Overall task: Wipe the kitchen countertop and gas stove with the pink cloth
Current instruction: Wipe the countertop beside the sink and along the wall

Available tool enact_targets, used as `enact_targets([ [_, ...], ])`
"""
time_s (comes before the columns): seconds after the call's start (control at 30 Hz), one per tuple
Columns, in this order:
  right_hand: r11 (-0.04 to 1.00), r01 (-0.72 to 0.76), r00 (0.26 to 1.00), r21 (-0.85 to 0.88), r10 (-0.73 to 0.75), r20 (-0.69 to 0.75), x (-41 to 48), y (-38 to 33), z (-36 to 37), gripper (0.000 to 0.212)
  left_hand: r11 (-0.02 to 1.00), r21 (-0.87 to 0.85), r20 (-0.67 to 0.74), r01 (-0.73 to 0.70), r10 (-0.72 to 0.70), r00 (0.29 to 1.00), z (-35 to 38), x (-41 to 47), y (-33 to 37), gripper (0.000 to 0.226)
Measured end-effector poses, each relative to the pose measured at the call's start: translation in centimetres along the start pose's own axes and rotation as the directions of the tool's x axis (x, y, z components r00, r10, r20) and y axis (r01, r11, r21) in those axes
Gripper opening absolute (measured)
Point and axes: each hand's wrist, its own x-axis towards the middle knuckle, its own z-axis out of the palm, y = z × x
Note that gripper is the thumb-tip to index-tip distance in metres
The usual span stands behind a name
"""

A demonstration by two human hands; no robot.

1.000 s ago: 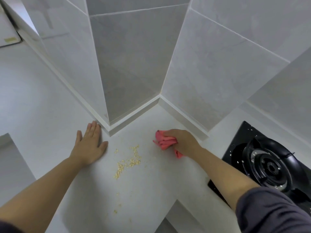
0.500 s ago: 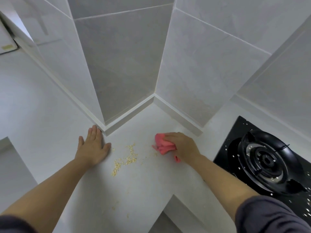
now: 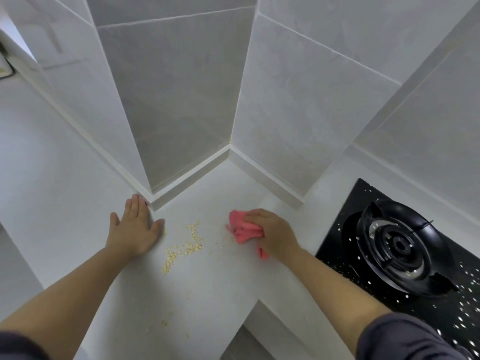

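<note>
**wipe_watcher:** So what's changed since a second ago? Honestly not a lot. The right hand (image 3: 272, 235) still has the pink cloth (image 3: 244, 229) bunched up under curled fingers, with one tail poking out near the wrist. It's pressed down on the countertop (image 3: 194, 294), a bit forward of the back corner where the tiled wall (image 3: 176, 100) meets the counter. If anything, it has slid slightly away from the wall skirting, but only just.

**crumbcount:** And the left hand (image 3: 133, 227)?

**wipe_watcher:** It hasn't budged. It's flat on the counter, palm down with straight fingers, holding nothing, and the fingertips are right at the jutting wall corner.

**crumbcount:** Has the mess been touched yet?

**wipe_watcher:** Nope. The yellowish crumbs (image 3: 187, 242) sit between the two hands in the same trail as before, and the cloth is just beside them without covering them. There are a few strays nearer the front edge too.

**crumbcount:** How about the stove?

**wipe_watcher:** The gas stove (image 3: 337, 242) is at the counter's right edge, with pale flecks all over its black top. More of it is in view now, since the camera has dipped.
</note>
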Motion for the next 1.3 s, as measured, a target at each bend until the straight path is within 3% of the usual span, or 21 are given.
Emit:
enact_targets([
  [0.1,0.957,-0.264,0.956,-0.116,0.244,-0.165,0.5,2.9,-2.8,0.059,1.000,-0.010,-0.005,0.000,0.000,1.000,0.3,-0.1,0.4,0.077],
  [0.2,0.890,-0.399,0.914,-0.219,0.365,-0.179,-0.8,4.9,-4.0,0.055,1.000,-0.008,-0.009,0.002,-0.003,1.000,0.4,-0.1,0.6,0.076],
  [0.27,0.908,-0.382,0.919,-0.175,0.352,-0.177,-1.8,4.3,-2.7,0.053,1.000,-0.013,-0.008,0.000,0.000,1.000,0.4,0.0,0.5,0.077],
  [0.4,0.958,-0.251,0.957,0.139,0.267,-0.109,-2.4,-0.1,1.3,0.046,1.000,-0.026,-0.034,-0.005,0.004,0.999,0.6,-0.1,0.4,0.076],
  [0.47,0.979,-0.156,0.986,0.132,0.161,-0.033,-2.4,-2.4,2.9,0.054,1.000,-0.022,-0.032,-0.008,0.007,0.999,0.6,-0.3,0.3,0.074],
  [0.53,0.970,-0.161,0.985,0.181,0.170,-0.032,-2.0,-3.0,3.4,0.061,0.999,-0.032,-0.024,-0.024,0.023,0.999,0.4,-0.3,0.2,0.072],
  [0.63,0.885,-0.365,0.888,0.290,0.425,-0.179,-0.8,-1.9,1.8,0.070,0.997,-0.039,-0.007,-0.064,0.064,0.998,-0.2,-0.2,-0.2,0.068],
  [0.73,0.831,-0.532,0.795,0.161,0.556,-0.241,-0.1,-0.1,0.0,0.073,0.995,-0.031,0.019,-0.096,0.096,0.995,-0.9,-0.3,-0.4,0.066],
  [0.8,0.804,-0.585,0.778,0.104,0.593,-0.205,0.5,-1.0,0.2,0.059,0.993,-0.029,0.049,-0.113,0.115,0.992,-1.4,-0.3,-0.4,0.064],
  [0.9,0.874,-0.467,0.874,0.131,0.479,-0.083,1.7,-5.2,2.7,0.017,0.991,-0.015,0.089,-0.135,0.136,0.987,-2.0,-0.4,-0.7,0.062],
  [0.93,0.911,-0.386,0.918,0.144,0.394,-0.038,2.2,-6.2,3.4,0.014,0.990,-0.018,0.103,-0.140,0.141,0.985,-2.2,-0.4,-0.8,0.062],
  [1.0,0.927,-0.326,0.945,0.184,0.327,0.024,3.5,-7.2,3.9,0.029,0.987,-0.028,0.136,-0.160,0.162,0.977,-2.7,-0.3,-1.2,0.060],
  [1.1,0.881,-0.422,0.886,0.215,0.450,-0.108,6.0,-6.7,2.5,0.021,0.977,-0.039,0.162,-0.211,0.214,0.963,-3.4,0.1,-2.2,0.058],
  [1.17,0.892,-0.443,0.885,0.094,0.451,-0.114,7.7,-6.0,2.3,0.032,0.971,-0.057,0.174,-0.233,0.240,0.955,-3.7,0.3,-2.6,0.058],
  [1.23,0.938,-0.329,0.944,-0.111,0.323,-0.072,9.3,-6.5,3.5,0.040,0.967,-0.063,0.179,-0.248,0.255,0.950,-3.8,0.6,-3.1,0.059],
  [1.3,0.979,-0.168,0.986,-0.114,0.168,-0.009,10.4,-8.4,5.4,0.041,0.964,-0.064,0.181,-0.259,0.267,0.947,-4.0,0.8,-3.6,0.062],
])
